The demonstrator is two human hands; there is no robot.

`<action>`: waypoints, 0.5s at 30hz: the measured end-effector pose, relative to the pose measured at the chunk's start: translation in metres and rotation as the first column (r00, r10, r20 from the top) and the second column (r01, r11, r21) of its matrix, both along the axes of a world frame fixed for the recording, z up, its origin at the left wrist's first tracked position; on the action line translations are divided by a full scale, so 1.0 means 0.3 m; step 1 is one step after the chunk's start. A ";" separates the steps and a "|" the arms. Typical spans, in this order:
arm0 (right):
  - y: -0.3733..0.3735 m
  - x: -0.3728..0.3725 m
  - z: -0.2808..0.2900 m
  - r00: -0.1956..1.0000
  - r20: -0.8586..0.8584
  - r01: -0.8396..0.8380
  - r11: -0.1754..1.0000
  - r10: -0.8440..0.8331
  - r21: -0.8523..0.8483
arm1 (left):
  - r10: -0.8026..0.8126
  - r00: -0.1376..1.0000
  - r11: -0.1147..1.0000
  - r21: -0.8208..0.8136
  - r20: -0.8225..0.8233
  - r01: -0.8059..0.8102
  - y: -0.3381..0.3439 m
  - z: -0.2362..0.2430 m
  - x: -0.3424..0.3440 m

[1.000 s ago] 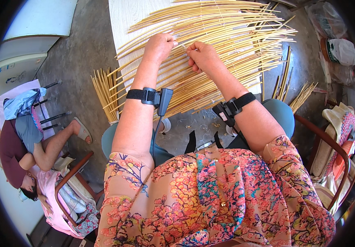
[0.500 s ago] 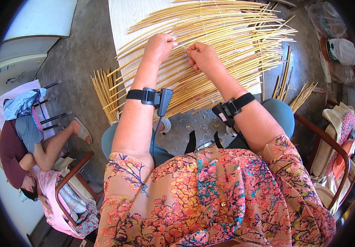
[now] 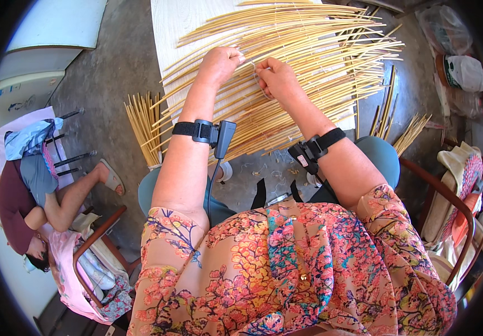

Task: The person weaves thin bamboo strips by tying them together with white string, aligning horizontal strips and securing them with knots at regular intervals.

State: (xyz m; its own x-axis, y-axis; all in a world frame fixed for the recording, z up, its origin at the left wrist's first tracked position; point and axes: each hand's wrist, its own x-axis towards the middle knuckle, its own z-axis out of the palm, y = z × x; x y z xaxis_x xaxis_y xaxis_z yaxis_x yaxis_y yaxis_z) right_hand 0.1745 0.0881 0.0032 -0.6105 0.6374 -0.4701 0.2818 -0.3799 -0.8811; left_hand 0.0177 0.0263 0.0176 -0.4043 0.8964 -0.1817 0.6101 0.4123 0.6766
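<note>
Many thin yellow-brown sticks lie side by side as a mat (image 3: 314,59), tied across with rows of white string. Over the mat's middle, my left hand (image 3: 219,64) is closed in a pinch, thumb against forefinger. A short way to its right, my right hand (image 3: 278,78) is also closed, its fingertips pinched together. Thin white string (image 3: 257,78) runs between the two hands and loops down beside the right fingers. The exact grip on the string is too fine to see. Under the sticks is a pale wood-grain tabletop (image 3: 168,33).
Loose stick bundles stand left (image 3: 140,126) and right (image 3: 412,134) of the table. A person (image 3: 14,196) sits at the left by a wooden armchair (image 3: 93,238). Another chair (image 3: 443,187) with cushions is at right. Bagged goods (image 3: 465,73) lie at far right. String scraps litter the floor.
The string now forms a wider loop beside my right hand. Both hands stay pinched and have hardly moved. The mat shows little change.
</note>
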 end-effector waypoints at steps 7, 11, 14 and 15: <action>-0.012 -0.003 -0.020 1.000 -0.003 0.010 0.999 -0.010 0.040 | 0.003 1.000 1.000 0.027 -0.002 -0.003 0.001 -0.011 0.001; -0.011 -0.005 -0.026 0.999 -0.008 0.041 0.999 -0.040 0.017 | -0.011 1.000 0.994 0.106 -0.021 0.013 0.001 -0.017 0.009; -0.013 -0.004 -0.036 0.999 -0.021 0.031 0.999 -0.031 0.027 | 0.017 1.000 0.999 0.050 0.000 -0.017 0.000 -0.009 0.015; -0.014 -0.004 -0.031 0.999 -0.020 0.030 0.999 -0.030 0.026 | 0.003 1.000 0.998 0.067 -0.004 -0.003 -0.001 -0.006 0.016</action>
